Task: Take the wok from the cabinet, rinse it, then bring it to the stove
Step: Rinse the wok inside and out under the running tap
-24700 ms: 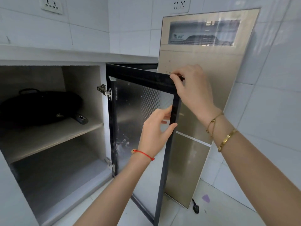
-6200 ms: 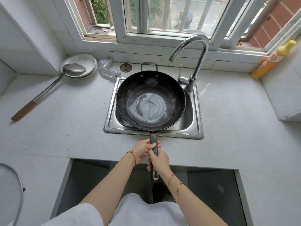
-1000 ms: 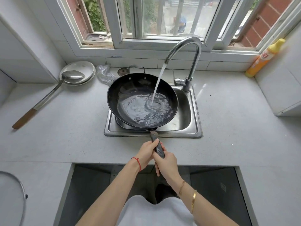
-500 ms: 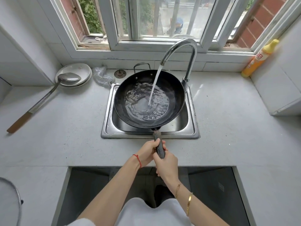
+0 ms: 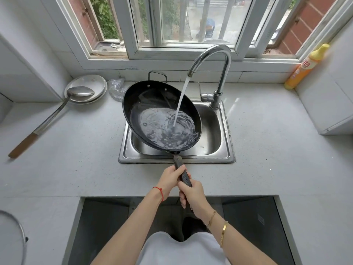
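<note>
Both the left hand (image 5: 171, 177) and right hand (image 5: 193, 195) are wrapped around the wok's (image 5: 152, 104) long handle (image 5: 182, 172). Tilted and holding water from the faucet (image 5: 219, 60), the wok looks rigid, wet and front-heavy, so that two-handed hold seems wise.

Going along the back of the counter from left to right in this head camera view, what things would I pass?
Ladle resting on stacked plates → crumpled plastic wrap → wok, tilted over the sink → running faucet → yellow bottle.
</note>
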The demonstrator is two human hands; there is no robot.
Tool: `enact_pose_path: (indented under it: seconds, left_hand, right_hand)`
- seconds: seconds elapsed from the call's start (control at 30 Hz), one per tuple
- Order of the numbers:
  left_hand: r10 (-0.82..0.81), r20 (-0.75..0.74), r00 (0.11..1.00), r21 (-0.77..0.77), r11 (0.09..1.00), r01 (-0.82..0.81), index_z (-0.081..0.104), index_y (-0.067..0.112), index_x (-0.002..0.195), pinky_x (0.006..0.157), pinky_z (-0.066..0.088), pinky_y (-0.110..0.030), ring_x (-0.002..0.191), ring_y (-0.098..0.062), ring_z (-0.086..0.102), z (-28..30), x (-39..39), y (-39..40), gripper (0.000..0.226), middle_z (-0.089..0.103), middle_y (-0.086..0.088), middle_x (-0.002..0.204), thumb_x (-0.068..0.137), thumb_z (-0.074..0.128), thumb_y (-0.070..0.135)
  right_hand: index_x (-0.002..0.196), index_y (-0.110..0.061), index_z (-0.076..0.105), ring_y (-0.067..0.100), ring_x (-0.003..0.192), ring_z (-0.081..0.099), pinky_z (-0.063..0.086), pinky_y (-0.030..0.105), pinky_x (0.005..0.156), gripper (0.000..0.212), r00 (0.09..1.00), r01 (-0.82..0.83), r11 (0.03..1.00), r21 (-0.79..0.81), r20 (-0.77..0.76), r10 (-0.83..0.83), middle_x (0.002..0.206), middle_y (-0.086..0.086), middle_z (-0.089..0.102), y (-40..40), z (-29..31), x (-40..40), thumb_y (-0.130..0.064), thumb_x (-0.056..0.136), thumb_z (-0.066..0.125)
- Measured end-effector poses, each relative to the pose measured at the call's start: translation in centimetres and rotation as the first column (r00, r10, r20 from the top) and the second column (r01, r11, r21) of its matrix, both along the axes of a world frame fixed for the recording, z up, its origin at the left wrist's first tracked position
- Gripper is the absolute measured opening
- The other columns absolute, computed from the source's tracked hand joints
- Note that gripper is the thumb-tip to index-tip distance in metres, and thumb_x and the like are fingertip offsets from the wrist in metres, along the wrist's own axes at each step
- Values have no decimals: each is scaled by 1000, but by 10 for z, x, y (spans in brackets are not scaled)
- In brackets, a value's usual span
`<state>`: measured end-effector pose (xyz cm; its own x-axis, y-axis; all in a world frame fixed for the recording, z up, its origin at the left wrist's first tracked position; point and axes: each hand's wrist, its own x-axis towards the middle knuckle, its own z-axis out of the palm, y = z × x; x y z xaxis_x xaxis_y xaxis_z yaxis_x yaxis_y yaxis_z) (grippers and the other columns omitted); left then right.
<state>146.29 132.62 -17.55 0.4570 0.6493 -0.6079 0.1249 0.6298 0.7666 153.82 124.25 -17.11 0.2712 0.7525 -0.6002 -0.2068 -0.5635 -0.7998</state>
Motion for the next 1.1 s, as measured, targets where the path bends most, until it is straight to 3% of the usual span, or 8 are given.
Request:
enact_pose_path:
  seconds: [0.17, 0.37, 0.47, 0.57, 0.7, 0.83, 0.97, 1.1]
  left_hand:
    - [52, -127, 991, 126, 991, -35, 63, 4, 95, 76, 56, -31, 74, -18, 71, -5, -12, 1, 25, 75, -5, 80, 94, 60, 28]
    - [102, -186, 977, 228, 972, -58, 63, 0, 94, 63, 54, -20, 71, -14, 73, 1, -9, -2, 26, 76, -8, 80, 92, 64, 26]
    - [102, -208, 973, 270, 962, -43, 62, 3, 89, 69, 57, -28, 73, -18, 74, 3, -9, -3, 26, 77, -5, 76, 89, 67, 28]
    - [111, -228, 967, 303, 952, -38, 62, 6, 84, 75, 60, -36, 74, -19, 74, 0, -10, -4, 25, 77, -2, 74, 86, 69, 30]
    - [125, -233, 964, 327, 944, -43, 66, 5, 86, 75, 58, -31, 77, -18, 73, 0, -17, -8, 28, 76, -1, 74, 82, 73, 32]
    - [169, -110, 979, 142, 978, -153, 64, 4, 90, 74, 54, -29, 76, -19, 67, -6, -18, -11, 31, 72, -5, 75, 88, 68, 34]
    - [253, 206, 945, -187, 959, -215, 60, 4, 108, 82, 50, -35, 78, -21, 63, -2, -15, -15, 29, 61, -9, 81, 99, 51, 30]
    - [205, 215, 955, -138, 974, -179, 58, 1, 110, 77, 56, -29, 78, -18, 67, 1, -4, -16, 25, 62, -7, 85, 100, 50, 23]
  right_hand:
    - [82, -5, 55, 15, 39, 43, 39, 24, 39, 20, 981, 15, 1000, -15, -193, -18, 51, 4, 48, 6, 2, -10, -17, 98, 54]
    - [71, -9, 51, 13, 36, 39, 36, 21, 37, 30, 946, 28, 999, -20, -323, -33, 49, 4, 42, 8, 0, -9, -19, 99, 52]
    - [64, -11, 47, 12, 32, 38, 33, 19, 35, 35, 918, 17, 1000, -21, -397, -24, 45, 1, 39, 9, -3, -3, -17, 98, 50]
    - [56, -13, 45, 11, 28, 36, 32, 18, 32, 42, 876, -5, 1000, -16, -482, -3, 40, -1, 38, 10, -8, -1, -15, 98, 46]
    - [43, -17, 45, 9, 23, 35, 29, 16, 28, 55, 775, -14, 1000, 4, -632, 13, 33, -4, 37, 10, -14, -4, -14, 98, 39]
    - [51, -14, 45, 7, 22, 35, 28, 15, 25, 40, 610, 47, 999, 15, -792, -17, 33, -4, 37, 4, -18, -9, -13, 91, 51]
    - [58, -12, 44, 8, 22, 36, 29, 15, 25, 33, 461, 68, 996, 61, -887, 23, 34, -2, 39, 0, -23, -4, -10, 76, 71]
    - [60, -9, 48, 10, 23, 42, 31, 16, 26, 32, 350, 93, 993, 70, -936, 33, 35, 0, 43, -4, -29, 10, -9, 80, 72]
